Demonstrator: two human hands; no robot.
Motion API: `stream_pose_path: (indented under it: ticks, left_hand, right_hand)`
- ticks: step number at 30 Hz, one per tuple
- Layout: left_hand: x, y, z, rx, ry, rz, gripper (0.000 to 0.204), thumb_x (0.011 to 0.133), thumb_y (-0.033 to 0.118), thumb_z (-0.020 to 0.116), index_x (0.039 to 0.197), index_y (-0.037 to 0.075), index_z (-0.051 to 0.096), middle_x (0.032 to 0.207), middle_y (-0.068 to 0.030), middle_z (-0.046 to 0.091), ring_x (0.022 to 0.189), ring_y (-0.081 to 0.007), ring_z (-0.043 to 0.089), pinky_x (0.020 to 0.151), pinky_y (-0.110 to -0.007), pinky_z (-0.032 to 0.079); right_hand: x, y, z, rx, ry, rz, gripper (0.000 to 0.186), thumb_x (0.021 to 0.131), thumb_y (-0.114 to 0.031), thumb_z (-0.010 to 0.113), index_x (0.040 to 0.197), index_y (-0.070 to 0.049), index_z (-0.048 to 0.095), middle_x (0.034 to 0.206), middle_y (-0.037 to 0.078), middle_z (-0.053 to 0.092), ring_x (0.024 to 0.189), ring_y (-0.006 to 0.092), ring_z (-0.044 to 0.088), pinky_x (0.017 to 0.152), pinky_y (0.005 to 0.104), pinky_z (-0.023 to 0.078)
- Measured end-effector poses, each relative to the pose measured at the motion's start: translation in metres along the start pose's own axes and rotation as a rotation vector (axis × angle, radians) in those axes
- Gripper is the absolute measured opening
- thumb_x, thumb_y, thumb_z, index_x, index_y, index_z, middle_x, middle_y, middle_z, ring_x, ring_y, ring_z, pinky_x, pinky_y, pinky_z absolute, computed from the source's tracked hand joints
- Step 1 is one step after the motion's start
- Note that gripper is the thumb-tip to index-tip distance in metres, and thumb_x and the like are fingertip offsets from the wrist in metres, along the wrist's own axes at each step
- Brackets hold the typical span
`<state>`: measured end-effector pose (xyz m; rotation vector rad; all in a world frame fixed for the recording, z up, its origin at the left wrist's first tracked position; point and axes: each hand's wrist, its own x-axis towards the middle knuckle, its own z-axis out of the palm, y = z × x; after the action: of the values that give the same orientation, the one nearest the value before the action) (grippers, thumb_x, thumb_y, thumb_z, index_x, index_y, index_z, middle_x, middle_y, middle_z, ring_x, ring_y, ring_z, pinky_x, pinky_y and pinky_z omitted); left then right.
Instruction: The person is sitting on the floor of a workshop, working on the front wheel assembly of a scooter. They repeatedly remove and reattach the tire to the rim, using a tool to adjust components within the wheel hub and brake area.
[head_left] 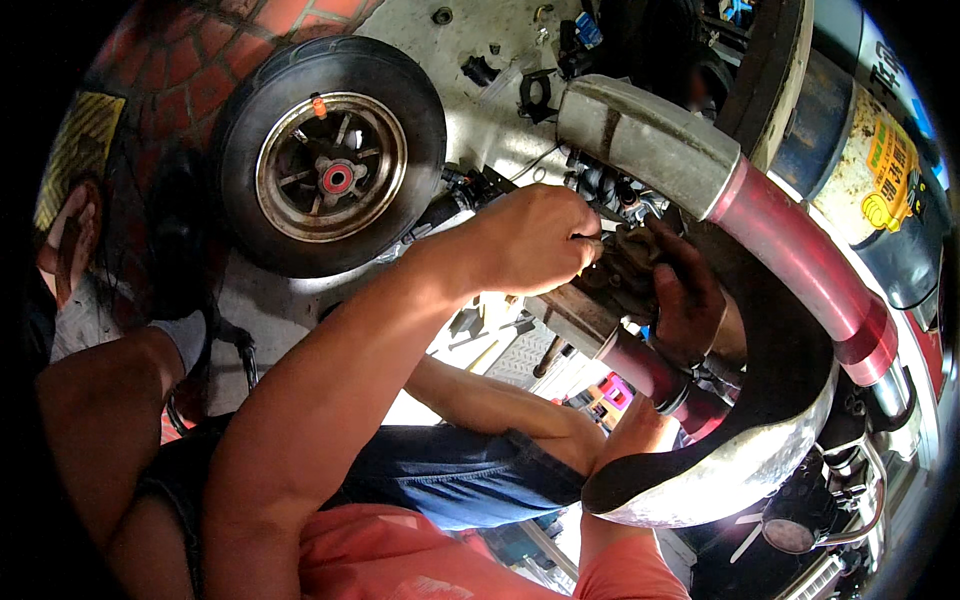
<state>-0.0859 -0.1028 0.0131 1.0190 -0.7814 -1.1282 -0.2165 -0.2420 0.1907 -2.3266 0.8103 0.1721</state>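
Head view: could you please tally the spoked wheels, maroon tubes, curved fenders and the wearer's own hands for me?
Black-tyred round wheel with metal spokes: 1
Maroon, shiny metal tubes, upper tube and lower tube: 2
Curved fender, silver outside and black inside: 1
Wearer's bare hands, left hand and right hand: 2
Total: 6

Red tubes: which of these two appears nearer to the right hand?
The shorter-looking red tube, just below the right hand in the picture; the longer-looking red tube runs farther right.
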Motion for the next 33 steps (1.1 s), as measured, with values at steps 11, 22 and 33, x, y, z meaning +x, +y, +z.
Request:
stream_pose_path:
  ticks: [11, 22, 33]
  left_hand:
    - [0.021, 0.023, -0.021, 0.127, -0.230, -0.148, 0.030, 0.092, 0.027, 0.064, 0.098, 0.000, 0.077, 0.096, -0.0275, 0.073, 0.097, -0.0442, 0.072, 0.087, -0.050, 0.056]
    - [0.010, 0.013, -0.008, 0.007, -0.131, -0.176, 0.031, 0.095, 0.028, 0.066, 0.097, -0.001, 0.076, 0.089, -0.0246, 0.073, 0.085, -0.0375, 0.072, 0.081, -0.047, 0.055]
    - [0.005, -0.009, 0.013, -0.380, -0.158, -0.422, 0.037, 0.100, 0.032, 0.063, 0.104, -0.002, 0.077, 0.089, -0.0129, 0.076, 0.082, -0.0216, 0.068, 0.078, -0.038, 0.053]
  right_hand:
    - [-0.002, 0.003, -0.005, -0.075, -0.040, -0.018, 0.040, 0.103, 0.001, 0.055, 0.141, 0.010, 0.062, 0.141, 0.024, 0.068, 0.131, 0.0265, 0.063, 0.117, 0.0394, 0.042]
    - [-0.010, 0.006, -0.001, 0.053, 0.004, 0.042, 0.043, 0.105, -0.007, 0.059, 0.146, 0.007, 0.059, 0.146, 0.020, 0.065, 0.133, 0.0239, 0.060, 0.118, 0.0394, 0.042]
    - [-0.012, 0.013, 0.005, -0.019, 0.142, 0.070, 0.038, 0.101, -0.001, 0.060, 0.138, 0.006, 0.066, 0.130, 0.018, 0.073, 0.121, 0.0257, 0.066, 0.112, 0.0396, 0.046]
